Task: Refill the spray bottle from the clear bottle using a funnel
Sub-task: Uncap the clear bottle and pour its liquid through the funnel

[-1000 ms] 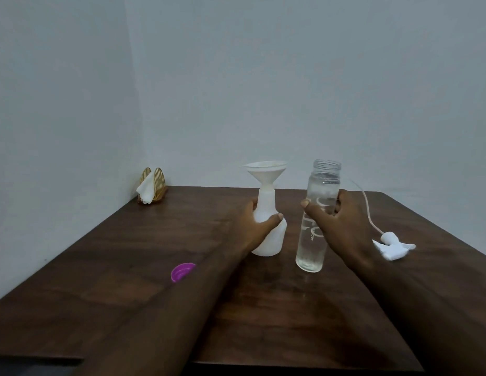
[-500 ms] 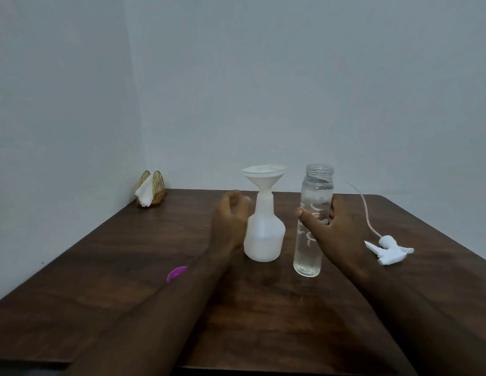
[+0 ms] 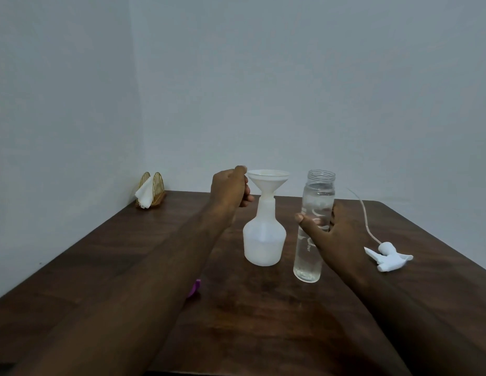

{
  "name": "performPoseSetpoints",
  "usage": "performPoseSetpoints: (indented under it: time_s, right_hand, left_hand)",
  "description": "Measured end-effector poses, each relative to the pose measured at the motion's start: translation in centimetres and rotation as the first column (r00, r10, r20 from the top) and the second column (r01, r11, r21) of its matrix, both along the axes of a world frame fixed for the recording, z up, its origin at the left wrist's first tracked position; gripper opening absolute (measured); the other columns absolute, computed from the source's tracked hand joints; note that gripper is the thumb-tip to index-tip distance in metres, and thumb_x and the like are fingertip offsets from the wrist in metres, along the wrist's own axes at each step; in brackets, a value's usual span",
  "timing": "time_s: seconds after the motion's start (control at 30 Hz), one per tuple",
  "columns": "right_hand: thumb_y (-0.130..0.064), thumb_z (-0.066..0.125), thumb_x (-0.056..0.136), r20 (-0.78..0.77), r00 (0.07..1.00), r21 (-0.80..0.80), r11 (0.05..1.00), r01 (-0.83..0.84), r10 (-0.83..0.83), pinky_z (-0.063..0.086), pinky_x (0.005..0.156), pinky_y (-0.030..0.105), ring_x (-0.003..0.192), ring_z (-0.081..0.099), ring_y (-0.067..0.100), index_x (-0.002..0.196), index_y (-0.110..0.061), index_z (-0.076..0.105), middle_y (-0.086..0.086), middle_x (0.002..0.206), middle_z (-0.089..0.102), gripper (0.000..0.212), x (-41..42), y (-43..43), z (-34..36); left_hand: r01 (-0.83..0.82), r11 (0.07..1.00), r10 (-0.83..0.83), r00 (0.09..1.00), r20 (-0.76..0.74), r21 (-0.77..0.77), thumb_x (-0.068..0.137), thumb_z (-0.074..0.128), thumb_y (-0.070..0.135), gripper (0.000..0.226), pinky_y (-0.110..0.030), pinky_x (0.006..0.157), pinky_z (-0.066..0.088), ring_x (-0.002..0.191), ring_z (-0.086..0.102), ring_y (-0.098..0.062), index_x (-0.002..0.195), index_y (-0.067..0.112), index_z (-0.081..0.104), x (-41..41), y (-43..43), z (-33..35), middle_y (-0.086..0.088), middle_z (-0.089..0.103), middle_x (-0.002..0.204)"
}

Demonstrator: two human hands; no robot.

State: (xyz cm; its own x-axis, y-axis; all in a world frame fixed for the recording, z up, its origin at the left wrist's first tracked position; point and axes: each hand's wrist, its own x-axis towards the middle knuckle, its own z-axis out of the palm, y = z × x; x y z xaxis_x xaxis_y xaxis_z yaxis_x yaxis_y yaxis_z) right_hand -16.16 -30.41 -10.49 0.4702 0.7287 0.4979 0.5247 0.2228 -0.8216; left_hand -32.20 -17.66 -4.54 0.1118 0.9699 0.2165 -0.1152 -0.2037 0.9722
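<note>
The white spray bottle (image 3: pixel 263 245) stands uncapped mid-table with a white funnel (image 3: pixel 267 179) seated in its neck. It looks partly filled. My left hand (image 3: pixel 229 188) hovers at the funnel's left rim, fingers loosely curled. Whether it touches the rim cannot be told. To the right, the clear bottle (image 3: pixel 315 196) stands upright on the table, open-topped and holding clear liquid. My right hand (image 3: pixel 336 237) grips its middle, thumb in front and fingers behind.
The white spray head (image 3: pixel 389 256) with its dip tube lies on the dark wooden table (image 3: pixel 263 321) at the right. A purple cap (image 3: pixel 195 287) peeks out from behind my left forearm. A gold napkin holder (image 3: pixel 151 189) sits at the back left corner by the wall.
My left hand let go of the spray bottle's body and rose to the funnel's rim. My right hand kept its hold on the clear bottle.
</note>
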Motion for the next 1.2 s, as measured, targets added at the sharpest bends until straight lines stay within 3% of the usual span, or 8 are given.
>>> performPoseSetpoints:
  time_s: [0.17,0.23,0.37,0.47,0.7,0.83,1.1,1.2]
  right_hand:
    - [-0.038,0.078,0.079,0.060,0.998,-0.031,0.999,0.020,-0.018,0.050,0.070,0.023,0.081,0.066,-0.001,0.106,-0.028,0.055,-0.012,0.091,0.068,0.036,-0.1,-0.3,0.1]
    - [-0.033,0.077,0.081,0.064,0.998,-0.033,0.999,0.029,-0.027,0.053,0.070,0.026,0.078,0.067,0.001,0.102,-0.028,0.055,-0.010,0.088,0.068,0.030,-0.1,-0.4,0.3]
    - [-0.033,0.077,0.080,0.057,0.998,-0.050,0.999,0.013,-0.010,0.060,0.075,0.046,0.078,0.071,0.012,0.101,-0.025,0.058,-0.003,0.088,0.071,0.029,0.2,-0.1,0.5]
    - [-0.041,0.077,0.074,0.107,0.994,-0.068,0.997,0.038,-0.030,0.059,0.075,0.048,0.082,0.070,0.013,0.101,-0.025,0.060,-0.004,0.090,0.071,0.036,0.6,0.2,1.0]
    - [-0.048,0.073,0.072,0.305,0.948,-0.147,0.978,0.145,-0.095,0.056,0.080,0.042,0.084,0.067,0.008,0.098,-0.029,0.058,-0.011,0.090,0.069,0.036,1.8,0.8,3.8]
    - [-0.040,0.077,0.072,0.399,0.911,-0.156,0.971,0.184,-0.108,0.054,0.084,0.040,0.087,0.065,0.007,0.103,-0.026,0.060,-0.013,0.097,0.066,0.038,2.4,1.2,4.8]
    - [-0.031,0.081,0.070,0.537,0.841,-0.186,0.963,0.195,-0.066,0.049,0.077,0.031,0.088,0.063,0.012,0.099,-0.028,0.059,-0.011,0.095,0.067,0.036,3.6,1.3,6.1]
    - [-0.029,0.081,0.072,0.581,0.813,-0.215,0.956,0.200,-0.039,0.044,0.073,0.024,0.089,0.062,0.013,0.110,-0.026,0.059,-0.009,0.099,0.065,0.044,3.9,1.3,6.8]
  left_hand:
    - [0.002,1.000,-0.002,0.999,0.049,-0.009,0.091,0.049,0.024,0.028,-0.025,0.047,0.043,0.045,0.049,-0.017,0.066,0.011,0.050,0.2,0.1,-0.3,-0.004,0.050,0.055]
    - [-0.001,1.000,0.002,0.997,0.078,-0.016,0.090,0.049,0.022,0.027,-0.025,0.047,0.042,0.045,0.047,-0.017,0.064,0.011,0.049,0.3,0.2,-0.5,-0.003,0.049,0.054]
    - [-0.010,1.000,0.012,0.992,0.127,-0.013,0.087,0.050,0.020,0.026,-0.022,0.044,0.040,0.041,0.045,-0.015,0.062,0.011,0.047,0.6,0.4,-0.6,-0.003,0.046,0.053]
    - [-0.001,1.000,0.003,0.986,0.167,-0.011,0.084,0.051,0.019,0.024,-0.022,0.044,0.037,0.040,0.043,-0.015,0.062,0.011,0.045,0.9,0.4,-0.5,-0.003,0.045,0.053]
    - [0.073,0.997,-0.070,0.957,0.282,0.001,0.082,0.051,0.013,0.023,-0.022,0.042,0.034,0.038,0.042,-0.014,0.060,0.011,0.043,1.4,0.4,0.0,-0.001,0.043,0.048]
    - [0.085,0.996,-0.082,0.944,0.318,0.002,0.082,0.051,0.011,0.025,-0.021,0.041,0.033,0.036,0.042,-0.013,0.058,0.009,0.043,1.6,0.3,0.0,-0.001,0.042,0.044]
    - [0.100,0.995,-0.091,0.932,0.351,-0.008,0.082,0.051,0.010,0.026,-0.020,0.039,0.032,0.035,0.041,-0.013,0.058,0.009,0.041,1.7,0.7,0.1,0.000,0.040,0.041]
    - [0.109,0.994,-0.095,0.926,0.365,-0.018,0.083,0.050,0.010,0.027,-0.020,0.040,0.033,0.035,0.041,-0.013,0.057,0.010,0.041,1.7,0.9,-0.1,0.000,0.040,0.041]
